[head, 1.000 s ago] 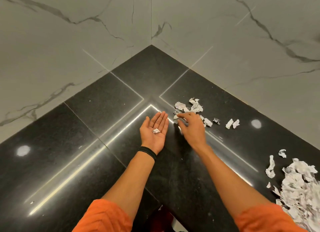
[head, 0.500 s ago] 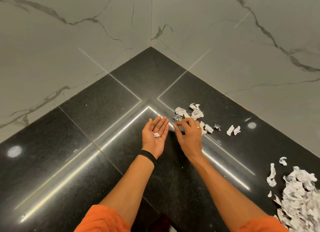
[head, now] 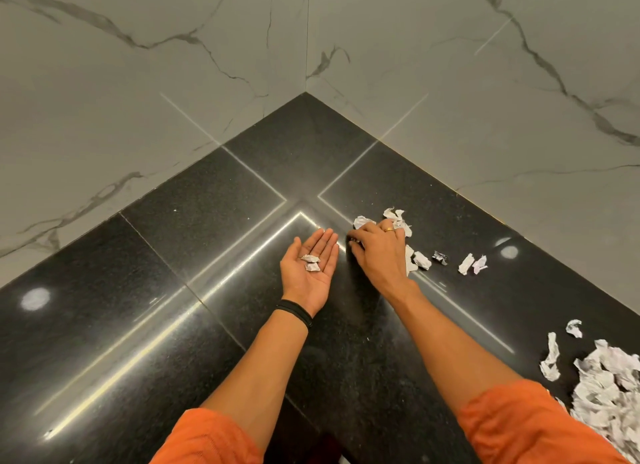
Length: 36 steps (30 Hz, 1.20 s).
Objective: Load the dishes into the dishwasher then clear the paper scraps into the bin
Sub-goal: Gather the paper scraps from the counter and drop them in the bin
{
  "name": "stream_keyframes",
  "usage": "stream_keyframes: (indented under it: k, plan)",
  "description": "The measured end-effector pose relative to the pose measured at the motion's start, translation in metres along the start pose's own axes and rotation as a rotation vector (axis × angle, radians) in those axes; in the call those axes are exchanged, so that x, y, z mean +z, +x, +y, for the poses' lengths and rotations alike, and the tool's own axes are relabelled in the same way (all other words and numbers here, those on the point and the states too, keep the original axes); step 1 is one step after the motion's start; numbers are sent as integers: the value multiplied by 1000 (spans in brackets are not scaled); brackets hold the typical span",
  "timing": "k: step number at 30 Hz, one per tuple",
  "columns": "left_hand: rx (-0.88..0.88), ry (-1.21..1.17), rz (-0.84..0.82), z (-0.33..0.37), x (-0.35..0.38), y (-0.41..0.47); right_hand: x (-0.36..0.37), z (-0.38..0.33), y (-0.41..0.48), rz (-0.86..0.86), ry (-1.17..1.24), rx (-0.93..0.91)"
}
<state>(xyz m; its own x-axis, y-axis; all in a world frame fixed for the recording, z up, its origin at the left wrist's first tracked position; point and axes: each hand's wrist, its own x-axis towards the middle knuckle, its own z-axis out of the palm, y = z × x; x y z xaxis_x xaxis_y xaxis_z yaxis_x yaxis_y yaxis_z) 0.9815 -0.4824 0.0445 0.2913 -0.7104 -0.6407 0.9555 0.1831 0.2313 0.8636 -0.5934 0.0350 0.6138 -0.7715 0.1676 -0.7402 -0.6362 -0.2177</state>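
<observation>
The left hand [head: 309,273] lies palm up just above the black counter [head: 173,290], fingers straight and together. Two small paper scraps [head: 311,263] rest loose on its palm, and a black wristband [head: 294,312] circles the wrist. Just to its right, the right hand [head: 381,256] is palm down with its fingers curled onto the counter at the edge of a scatter of paper. A gold ring [head: 389,229] shows on one finger. Whether the fingertips pinch a piece cannot be told.

Nearest the camera, orange sleeves cover both upper arms, the left sleeve [head: 207,439] and the right sleeve [head: 526,425]. At the near right edge a large heap of torn paper [head: 609,394] lies on the counter. A long strip [head: 550,359] and a small curl [head: 574,328] lie apart from it on its far left side.

Farther off, to the right of the right hand, lie a white scrap [head: 420,260], a darker crumpled bit [head: 440,257] and a pair of pale pieces [head: 472,264], spaced in a row. Just beyond the curled fingers sits a cluster of crumpled scraps [head: 362,221], with one piece touching the knuckles.

The polished counter shows bright light streaks and two round glints. It runs back into a corner where two grey-veined marble walls meet, the left wall [head: 138,100] and the right wall [head: 485,100].
</observation>
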Motion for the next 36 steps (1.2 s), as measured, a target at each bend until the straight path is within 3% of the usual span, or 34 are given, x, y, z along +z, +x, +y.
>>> stream_keyframes:
  k: [4,8,12,15,18,21,24,31,36]
  plan:
    - [-9,35,1,3,-4,2,3,-3,-2,26,-8,-23]
    - [-26,71,7,1,-5,5,-7,-18,-11,156,269,91]
    - [-60,107,21,-8,-2,8,-10,-35,-26,107,378,-103]
    - [-61,83,18,-10,4,7,-9,-20,-17,147,483,24]
    - [-62,55,8,-8,5,6,-13,2,8,184,345,184]
    - [-59,57,12,-6,2,7,-14,16,33,19,136,182]
    - [-59,56,19,-5,1,8,-10,25,49,-94,85,205]
    - [-42,91,25,-5,3,11,-37,10,42,72,653,391]
    - [-48,45,27,-13,14,10,-33,-14,12,-89,740,260]
